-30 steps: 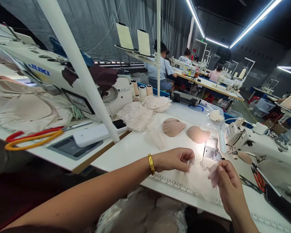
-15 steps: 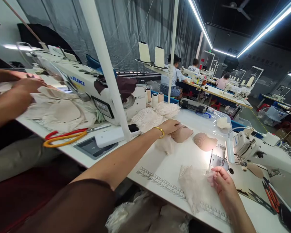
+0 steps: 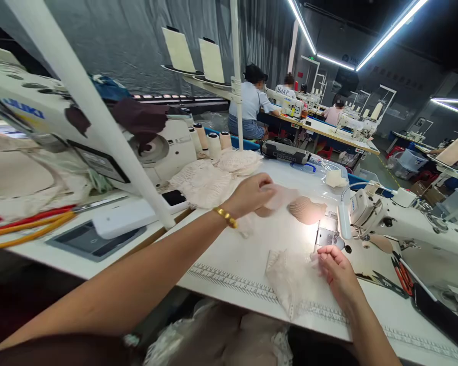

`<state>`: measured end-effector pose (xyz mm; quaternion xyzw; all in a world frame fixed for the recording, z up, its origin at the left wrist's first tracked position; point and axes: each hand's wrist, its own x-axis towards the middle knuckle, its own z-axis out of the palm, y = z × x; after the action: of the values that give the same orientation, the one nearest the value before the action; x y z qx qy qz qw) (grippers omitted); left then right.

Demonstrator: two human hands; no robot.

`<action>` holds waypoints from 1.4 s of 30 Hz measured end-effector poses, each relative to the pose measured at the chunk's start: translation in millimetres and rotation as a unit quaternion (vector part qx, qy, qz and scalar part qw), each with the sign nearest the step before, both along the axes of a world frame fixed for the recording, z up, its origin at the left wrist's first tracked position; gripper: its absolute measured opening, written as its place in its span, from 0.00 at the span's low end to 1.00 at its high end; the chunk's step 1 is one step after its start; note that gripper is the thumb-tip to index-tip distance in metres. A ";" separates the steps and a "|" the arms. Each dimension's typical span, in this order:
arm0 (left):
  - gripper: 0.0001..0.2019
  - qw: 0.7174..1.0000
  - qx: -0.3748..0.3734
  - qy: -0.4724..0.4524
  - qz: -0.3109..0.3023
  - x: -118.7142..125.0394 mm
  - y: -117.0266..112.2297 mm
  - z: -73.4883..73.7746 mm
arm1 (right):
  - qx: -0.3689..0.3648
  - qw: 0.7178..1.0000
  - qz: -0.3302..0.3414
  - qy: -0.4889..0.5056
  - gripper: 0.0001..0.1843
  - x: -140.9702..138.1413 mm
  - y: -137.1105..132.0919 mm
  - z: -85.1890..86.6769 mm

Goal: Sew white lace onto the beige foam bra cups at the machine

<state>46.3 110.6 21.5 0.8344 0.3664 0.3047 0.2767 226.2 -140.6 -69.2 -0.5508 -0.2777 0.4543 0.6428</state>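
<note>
My left hand (image 3: 252, 195), with a gold bracelet at the wrist, is closed on a thin sheer fabric piece (image 3: 284, 195) smeared by motion. Below it a beige bra cup (image 3: 264, 211) shows in part. A second, ridged bra cup (image 3: 308, 209) lies to the right, beside the lit needle plate (image 3: 325, 236) of the sewing machine (image 3: 404, 218). With fingertips pinched, my right hand (image 3: 339, 270) grips the edge of a sheer lace piece (image 3: 288, 284), which lies spread over the table's printed ruler. Another pale scrap (image 3: 246, 225) rests beneath my left wrist.
A white stand pole (image 3: 87, 112) slants up at left, in front of another sewing machine (image 3: 34, 107). Ruffled lace pieces (image 3: 204, 180) and thread cones (image 3: 213, 145) sit behind my left hand. Orange-handled scissors (image 3: 402, 277) and black snips (image 3: 389, 283) lie at right.
The view has swung right, and the neighbour's arms have left it. My left hand has risen off the stacked cups with a sheer piece in it. My right hand keeps its pinch on the lace.
</note>
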 end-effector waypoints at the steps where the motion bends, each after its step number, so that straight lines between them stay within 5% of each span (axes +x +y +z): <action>1: 0.10 0.996 -0.059 -0.003 -0.066 -2.1 -16.9 0.9 | 0.000 1.000 0.001 0.004 0.22 -0.3 -0.5 1.8; 3: 0.09 0.980 -0.111 0.024 -0.161 -5.5 -48.8 -0.4 | 0.006 1.000 -0.003 0.010 0.24 -1.4 -1.5 5.2; 6: 0.06 0.967 -0.119 0.071 -0.215 -5.2 -83.2 -6.8 | 0.020 1.000 -0.011 -0.014 0.28 -4.7 -2.5 9.2; 10: 0.03 0.962 -0.073 0.140 -0.223 6.6 -98.1 -9.4 | 0.030 0.991 -0.030 -0.127 0.24 -11.9 -5.5 15.5; 12: 0.08 0.947 -0.059 0.147 -0.279 16.6 -95.9 -5.8 | 0.040 0.983 -0.024 -0.177 0.21 -16.1 -9.1 20.9; 15: 0.24 0.873 -0.112 0.136 -0.454 35.7 -85.5 0.2 | 0.047 0.962 0.002 -0.268 0.16 -19.8 -16.5 32.0; 17: 0.21 0.818 -0.173 0.156 -0.526 47.7 -76.5 2.5 | 0.044 0.940 -0.006 -0.337 0.13 -19.4 -21.4 40.7; 19: 0.15 0.806 -0.203 0.171 -0.529 55.0 -68.7 4.8 | 0.053 0.909 -0.054 -0.409 0.12 -17.6 -25.2 49.0; 21: 0.14 0.833 -0.181 0.151 -0.501 55.4 -64.6 8.9 | 0.081 0.860 -0.120 -0.489 0.10 -16.3 -27.0 55.1; 24: 0.10 0.896 -0.029 0.085 -0.435 44.0 -65.7 15.9 | 0.147 0.768 -0.184 -0.595 0.11 -16.1 -24.4 56.2; 26: 0.05 0.911 0.124 0.074 -0.387 32.8 -68.9 15.7 | 0.180 0.731 -0.188 -0.631 0.15 -14.3 -19.2 49.9; 30: 0.06 0.852 0.350 0.133 -0.368 17.2 -76.2 -4.0 | 0.188 0.659 -0.097 -0.721 0.17 5.1 -7.0 25.0; 35: 0.08 0.789 0.396 0.136 -0.450 34.5 -86.8 -36.1 | 0.182 0.527 0.056 -0.828 0.12 47.2 -1.6 2.2; 38: 0.08 0.782 0.417 0.132 -0.444 58.9 -89.4 -50.0 | 0.156 0.520 0.094 -0.835 0.12 63.0 -3.3 -0.1; 42: 0.10 0.808 0.380 0.158 -0.422 75.6 -87.2 -66.6 | 0.140 0.597 0.088 -0.785 0.17 68.6 -9.2 1.0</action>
<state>121.9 23.4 -45.1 0.9821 -0.1280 0.1364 -0.0230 294.8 -149.8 -68.2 -0.5710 -0.7825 -0.1436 0.2026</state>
